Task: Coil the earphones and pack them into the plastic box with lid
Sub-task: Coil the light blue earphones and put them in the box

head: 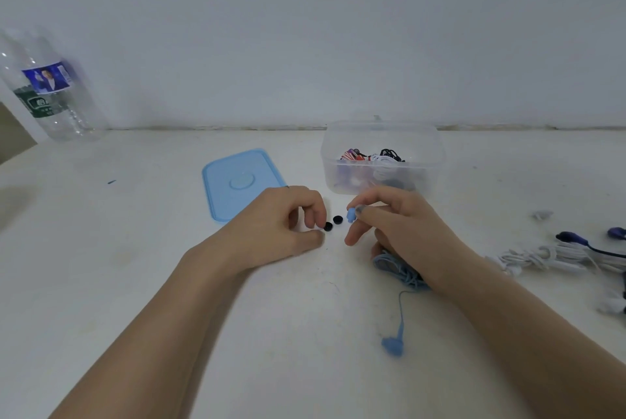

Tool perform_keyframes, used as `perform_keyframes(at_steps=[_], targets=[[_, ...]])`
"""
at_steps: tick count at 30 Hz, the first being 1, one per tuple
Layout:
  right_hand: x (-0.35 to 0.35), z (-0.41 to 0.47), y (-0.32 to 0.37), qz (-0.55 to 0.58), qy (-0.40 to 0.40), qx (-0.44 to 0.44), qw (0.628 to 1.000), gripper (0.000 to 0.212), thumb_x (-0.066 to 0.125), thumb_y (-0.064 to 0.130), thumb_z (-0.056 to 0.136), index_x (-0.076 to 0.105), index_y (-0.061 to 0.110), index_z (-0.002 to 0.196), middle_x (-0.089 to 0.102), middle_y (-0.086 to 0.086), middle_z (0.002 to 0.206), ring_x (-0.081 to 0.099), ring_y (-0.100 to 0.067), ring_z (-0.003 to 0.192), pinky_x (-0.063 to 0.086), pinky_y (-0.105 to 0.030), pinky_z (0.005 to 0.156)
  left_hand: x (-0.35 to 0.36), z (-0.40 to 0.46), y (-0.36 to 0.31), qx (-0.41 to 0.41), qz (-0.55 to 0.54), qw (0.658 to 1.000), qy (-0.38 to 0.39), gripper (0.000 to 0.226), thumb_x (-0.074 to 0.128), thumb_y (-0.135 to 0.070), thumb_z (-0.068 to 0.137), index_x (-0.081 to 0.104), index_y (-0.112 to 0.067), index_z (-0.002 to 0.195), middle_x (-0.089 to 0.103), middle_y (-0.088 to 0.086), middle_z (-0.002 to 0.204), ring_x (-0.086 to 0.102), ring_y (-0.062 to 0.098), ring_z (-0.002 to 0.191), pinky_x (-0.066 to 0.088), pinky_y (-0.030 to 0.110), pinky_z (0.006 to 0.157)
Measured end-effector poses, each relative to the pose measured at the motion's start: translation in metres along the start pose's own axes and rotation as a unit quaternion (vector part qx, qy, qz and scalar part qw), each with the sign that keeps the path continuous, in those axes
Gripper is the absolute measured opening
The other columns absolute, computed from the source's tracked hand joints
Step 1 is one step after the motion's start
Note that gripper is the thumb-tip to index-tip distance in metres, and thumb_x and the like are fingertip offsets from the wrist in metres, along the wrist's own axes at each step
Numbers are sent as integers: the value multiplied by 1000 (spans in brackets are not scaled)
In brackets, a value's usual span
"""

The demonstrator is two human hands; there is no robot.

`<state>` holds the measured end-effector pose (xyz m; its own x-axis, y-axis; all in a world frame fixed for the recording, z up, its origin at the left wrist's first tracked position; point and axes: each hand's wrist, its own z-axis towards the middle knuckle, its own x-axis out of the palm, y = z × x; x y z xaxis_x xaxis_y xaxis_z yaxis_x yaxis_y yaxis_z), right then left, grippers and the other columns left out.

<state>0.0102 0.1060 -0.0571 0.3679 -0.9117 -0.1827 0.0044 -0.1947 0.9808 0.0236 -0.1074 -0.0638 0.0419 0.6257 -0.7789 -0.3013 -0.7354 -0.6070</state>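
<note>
I see my left hand (288, 218) curled low, its thumb and forefinger pinching together; my right hand (389, 218) is curled too, fingertips pinching, forearms converging.

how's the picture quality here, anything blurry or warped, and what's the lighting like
Head view: soft, even, bluish light with only faint shadows under the hands and no strong glare. The wide lens bends the scene, so the water bottle at the left edge leans and smears. The clear plastic box and the earphones at the right edge look soft. The left hand and right hand at centre are sharpest.
</note>
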Motion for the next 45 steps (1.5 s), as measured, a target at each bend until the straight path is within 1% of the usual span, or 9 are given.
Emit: perform_keyframes(at_steps=[5,11,16,20,31,36,39,42,45], targets=[[0,0,-1,4,3,0,1000,8,58,11,95,64,7,96,77,-9,78,34,-8,39,48,-35,61,-4,-2,-1,-5,-19,1000,8,19,74,-16,81,64,-31,86,63,-13,86,43,6,58,37,15,58],[-1,-1,-1,2,5,-2,1000,8,65,15,93,65,9,97,77,-6,82,37,-8,42,48,-33,60,-23,-10,-1,-61,-62,996,17,14,53,-21,73,64,-23,81,51,-19,66,39,4,60,35,16,59],[-3,0,-1,60,-18,9,998,7,61,12,94,62,6,98,76,-11,83,28,-10,38,47,-28,52,-29,-15,-3,-127,-66,984,110,9,75,-14,78,70,-21,80,56,-15,66,47,6,61,40,21,63],[-5,1,-1,118,-35,19,992,10,54,11,98,59,4,102,75,-16,82,23,-12,34,47,-28,49,-27,-16,-9,-137,-43,982,125,12,78,-9,79,70,-19,77,58,-13,66,48,5,60,41,18,59],[-20,10,-11,381,-60,41,922,12,55,5,93,64,4,86,55,-7,73,31,-10,39,53,-25,62,-8,-8,-23,-14,-157,987,-14,11,75,-8,90,66,-14,88,62,-20,65,49,5,56,40,18,55],[-17,7,-11,272,-57,26,960,11,58,2,92,69,3,90,63,-11,74,33,-10,38,55,-23,64,12,-3,-32,4,-182,982,-41,10,75,-5,89,66,-7,92,62,-22,62,50,1,53,38,12,54],[-14,5,-11,191,-48,3,980,16,57,1,93,70,3,103,68,-11,74,33,-11,36,54,-23,65,16,-3,-33,18,-181,982,-46,14,76,-4,88,63,-9,90,66,-21,71,54,3,57,43,20,61],[-13,4,-10,149,-32,-10,988,16,57,1,93,70,3,102,70,-12,74,32,-13,37,53,-23,63,19,-2,-33,23,-184,981,-54,19,77,-2,85,61,-12,91,72,-10,81,55,9,62,52,37,68],[-13,3,-11,127,-17,-18,992,13,58,2,93,69,2,101,72,-15,79,32,-13,37,52,-24,62,19,-2,-33,37,-168,983,-64,21,77,0,84,62,-13,91,73,-4,85,59,12,67,56,41,77]])
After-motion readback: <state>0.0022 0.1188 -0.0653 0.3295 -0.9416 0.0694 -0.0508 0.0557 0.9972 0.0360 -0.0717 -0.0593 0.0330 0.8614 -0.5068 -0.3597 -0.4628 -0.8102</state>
